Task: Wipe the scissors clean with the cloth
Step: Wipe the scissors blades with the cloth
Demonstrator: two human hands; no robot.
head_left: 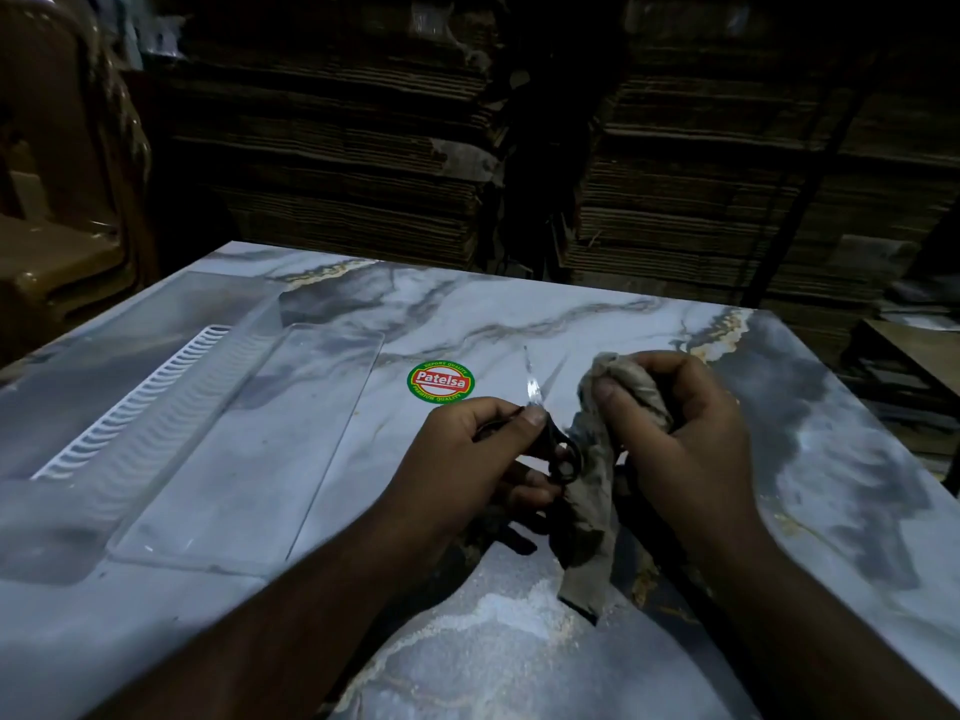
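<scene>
Now the left hand grips small black-handled scissors, blades pointing far. Just right, the right hand fingers pinch a bunched grey cloth.

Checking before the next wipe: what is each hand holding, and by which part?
Left hand grips the scissors near the pivot, just above the black handles, blades pointing away. Right hand pinches the cloth at its bunched upper end; the rest hangs.

I see a marble-patterned table as the reference surface. A round Patelsa sticker sits near its centre. A clear plastic tray lies left of the sticker. Stacked cardboard sheets stand beyond the table's far edge.
</scene>
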